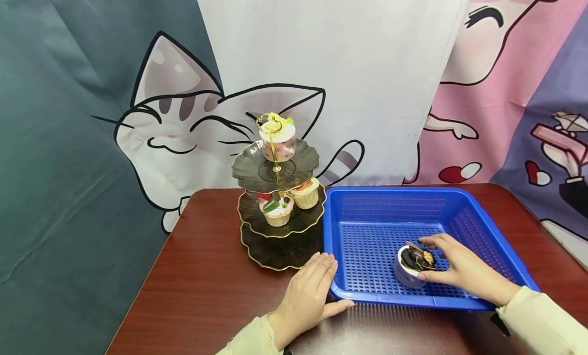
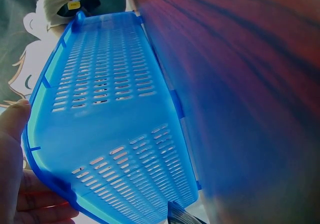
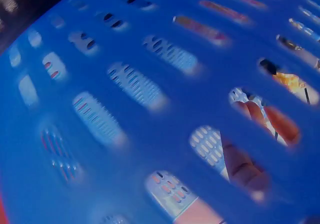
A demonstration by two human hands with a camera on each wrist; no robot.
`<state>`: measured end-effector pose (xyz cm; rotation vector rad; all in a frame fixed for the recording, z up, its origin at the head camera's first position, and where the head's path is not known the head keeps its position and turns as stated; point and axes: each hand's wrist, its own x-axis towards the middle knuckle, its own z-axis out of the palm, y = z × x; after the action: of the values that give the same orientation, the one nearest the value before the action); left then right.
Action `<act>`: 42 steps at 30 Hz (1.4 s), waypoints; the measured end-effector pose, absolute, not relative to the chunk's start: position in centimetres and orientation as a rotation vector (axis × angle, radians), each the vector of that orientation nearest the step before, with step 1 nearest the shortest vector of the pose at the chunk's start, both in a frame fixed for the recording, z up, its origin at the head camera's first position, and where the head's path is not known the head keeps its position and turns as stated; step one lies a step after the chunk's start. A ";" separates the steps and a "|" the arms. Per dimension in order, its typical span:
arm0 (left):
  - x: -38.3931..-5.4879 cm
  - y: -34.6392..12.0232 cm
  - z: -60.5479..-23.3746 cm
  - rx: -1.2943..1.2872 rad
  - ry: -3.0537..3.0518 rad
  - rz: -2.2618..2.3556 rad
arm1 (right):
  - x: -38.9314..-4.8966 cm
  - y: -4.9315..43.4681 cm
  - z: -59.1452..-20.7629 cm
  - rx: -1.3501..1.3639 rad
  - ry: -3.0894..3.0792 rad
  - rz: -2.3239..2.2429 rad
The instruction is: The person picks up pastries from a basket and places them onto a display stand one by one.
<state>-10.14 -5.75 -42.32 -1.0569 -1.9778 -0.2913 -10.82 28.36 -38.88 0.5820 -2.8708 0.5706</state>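
Note:
Inside the blue plastic basket (image 1: 386,299), my right hand (image 1: 464,265) holds a small clear dessert cup (image 1: 408,276) with white cream and dark toppings. The thumb lies against its near side and the fingers reach round its far rim. My left hand (image 1: 307,294) rests at the basket's near left corner, fingers extended along the rim and thumb stretched along the front. The left wrist view shows the left thumb (image 2: 14,119) beside the basket rim. Through the basket's slots, the right wrist view gives only pieces of the right fingers (image 3: 242,169).
Left of the basket stands a three-tier dark stand (image 1: 275,253) with gold edges. A pink layered dessert cup (image 1: 279,146) sits on its top tier; two cupcakes (image 1: 277,214) sit on the middle one. The wooden table (image 1: 197,273) backs onto a cartoon-printed cloth (image 1: 367,64).

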 end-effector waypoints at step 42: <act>-10.1 -5.7 -42.3 -1.058 -1.973 -0.299 | -11.6 28.3 -39.8 0.561 -3.038 0.511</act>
<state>-10.13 -5.74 -42.26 -1.0584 -1.9729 -0.2989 -11.55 28.32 -39.77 0.5608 -3.0384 0.5113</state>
